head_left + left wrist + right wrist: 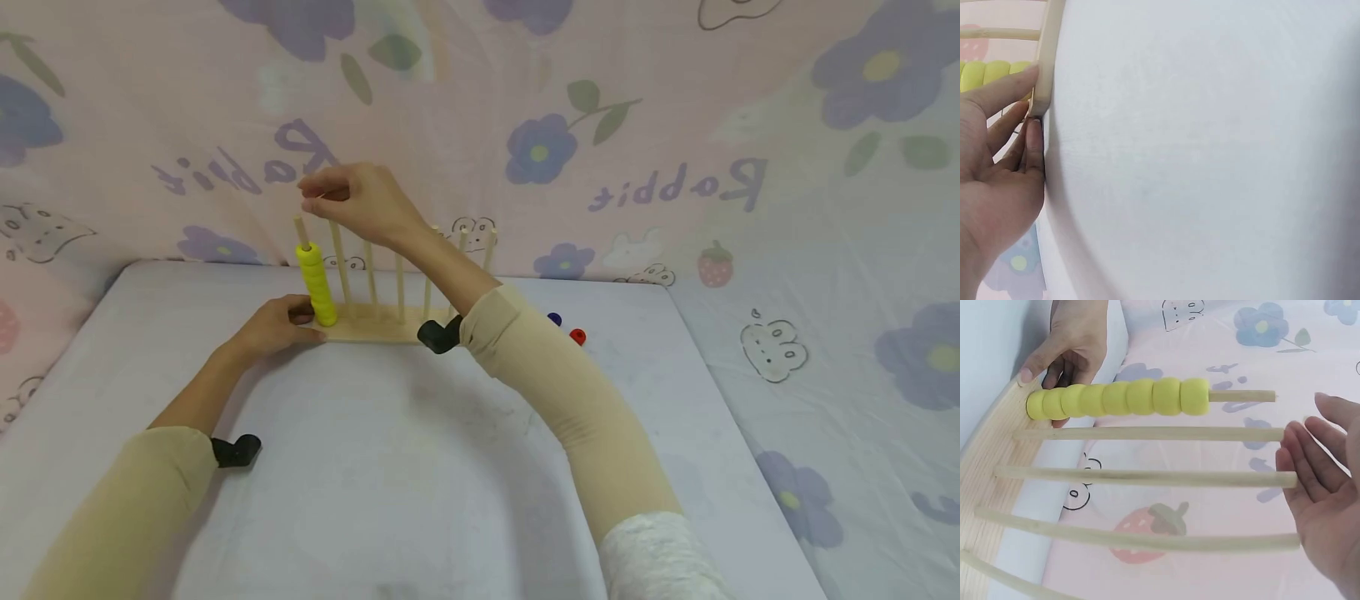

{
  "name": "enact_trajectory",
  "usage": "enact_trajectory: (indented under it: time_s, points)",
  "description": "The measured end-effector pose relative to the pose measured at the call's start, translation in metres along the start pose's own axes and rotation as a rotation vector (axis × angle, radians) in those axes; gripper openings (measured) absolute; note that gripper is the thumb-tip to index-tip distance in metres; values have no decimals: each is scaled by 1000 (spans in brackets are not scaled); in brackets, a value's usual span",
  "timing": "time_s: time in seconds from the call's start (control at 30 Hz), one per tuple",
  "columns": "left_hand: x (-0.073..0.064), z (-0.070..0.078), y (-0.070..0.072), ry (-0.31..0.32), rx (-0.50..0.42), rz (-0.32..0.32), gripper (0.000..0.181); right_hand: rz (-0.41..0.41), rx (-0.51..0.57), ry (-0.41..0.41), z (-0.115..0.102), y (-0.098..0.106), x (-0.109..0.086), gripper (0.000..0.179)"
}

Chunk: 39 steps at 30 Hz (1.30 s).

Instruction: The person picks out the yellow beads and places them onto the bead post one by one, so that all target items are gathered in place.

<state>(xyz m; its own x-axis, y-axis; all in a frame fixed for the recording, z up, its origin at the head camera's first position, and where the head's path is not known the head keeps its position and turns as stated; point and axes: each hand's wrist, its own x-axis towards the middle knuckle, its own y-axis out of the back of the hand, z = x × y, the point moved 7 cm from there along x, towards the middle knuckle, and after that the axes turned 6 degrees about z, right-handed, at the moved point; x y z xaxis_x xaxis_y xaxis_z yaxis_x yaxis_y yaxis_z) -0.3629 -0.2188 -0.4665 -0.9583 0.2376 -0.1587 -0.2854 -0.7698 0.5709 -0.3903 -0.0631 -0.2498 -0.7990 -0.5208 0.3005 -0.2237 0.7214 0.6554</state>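
A wooden peg rack (375, 331) stands on the table, with a row of upright dowels on a flat base. Yellow beads (317, 285) fill most of the leftmost dowel, whose tip stays bare. My left hand (272, 327) grips the left end of the base; in the left wrist view its thumb (1013, 87) presses one face and the other fingers lie round the end. Above the dowel tops is my right hand (367, 200), fingers loosely bent. The right wrist view shows nothing in that hand (1329, 475), close to the tips of bare dowels (1147, 476).
To the right of the rack lie a red bead (577, 336) and a dark blue bead (554, 319), partly behind the right sleeve (570, 400). A printed cloth (465, 100) hangs behind the white table (337, 467). Black camera mounts (238, 451) stick out from both wrists.
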Motion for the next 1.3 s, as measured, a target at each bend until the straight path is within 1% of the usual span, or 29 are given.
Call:
enact_trajectory:
  time_s: [0.23, 0.33, 0.43, 0.5, 0.57, 0.67, 0.77, 0.9, 1.03, 1.13, 1.2, 1.3]
  points:
    - [1, -1, 3, 6, 29, 19, 86, 26, 64, -37, 4, 13, -9, 41]
    - [0, -3, 4, 5, 26, 37, 87, 38, 59, -34, 7, 20, -16, 42]
    - [-4, -3, 8, -9, 30, 55, 89, 50, 28, -38, 13, 28, -24, 43]
    - [-9, -3, 11, -23, 34, 71, 91, 72, 11, -27, 17, 34, -31, 43]
    - [-12, -4, 14, -40, 36, 92, 94, 97, 3, -28, 23, 42, -38, 43]
    - [-20, -7, 19, -51, 36, 131, 96, 129, -3, -6, 29, 52, -46, 42]
    - [-26, -6, 22, -64, 48, 162, 96, 148, -23, 2, 36, 61, -54, 41]
    - [-32, -2, 24, -94, 121, 188, 94, 168, -52, 0, 47, 72, -68, 42]
    - [-37, 1, 27, -152, 234, 226, 93, 200, -43, 1, 55, 85, -84, 42]
    - [-40, 3, 33, -182, 306, 259, 94, 224, -46, 3, 61, 95, -96, 43]
    - [-43, 2, 37, -186, 340, 282, 96, 228, -56, -4, 66, 101, -104, 45]
    - [-49, -2, 42, -191, 385, 294, 100, 240, -93, -17, 75, 108, -118, 47]
